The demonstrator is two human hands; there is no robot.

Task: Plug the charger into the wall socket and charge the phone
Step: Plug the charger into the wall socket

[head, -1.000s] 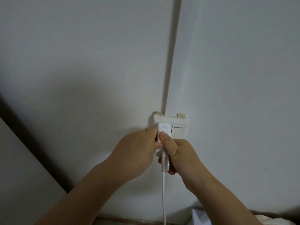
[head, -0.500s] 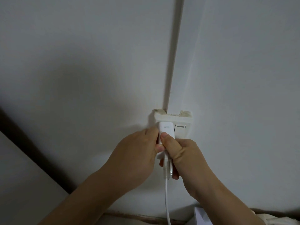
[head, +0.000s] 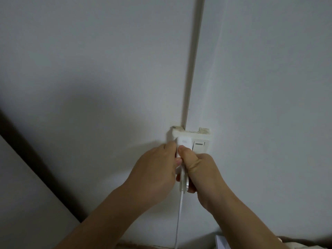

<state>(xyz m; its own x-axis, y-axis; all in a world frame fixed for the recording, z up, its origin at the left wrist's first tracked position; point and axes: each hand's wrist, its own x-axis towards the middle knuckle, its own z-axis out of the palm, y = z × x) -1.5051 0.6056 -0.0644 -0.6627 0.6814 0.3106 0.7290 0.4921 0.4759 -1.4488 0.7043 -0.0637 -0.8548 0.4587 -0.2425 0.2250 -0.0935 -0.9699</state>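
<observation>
little change since the earlier frames: both hands stay on the charger, the view has shifted a bit so the socket plate sits slightly higher and further right, more of the switch shows. charger [head: 184, 143] is a small white block with a faint grey mark on its top face, pressed against the left half of the wall socket [head: 190, 135], a white plate with yellowed, chipped filler along its top edge. whether the pins are fully seated is hidden. white rocker switch [head: 199, 146] with a grey bar sits just right of the charger on the same plate. left hand [head: 154, 169] has its fingers closed on the charger's left side. right hand [head: 201, 169] has its thumb pressed on the charger's front, lower fingers curled around a thin, silver-edged object [head: 185, 184] that could be the phone, cannot tell for sure. white cable [head: 179, 216] hangs straight down from between the hands and leaves the bottom edge. a trunking strip [head: 193, 60] runs up the white wall [head: 89, 69] from the socket. dark frame [head: 36, 162] crosses diagonally at lower left.
</observation>
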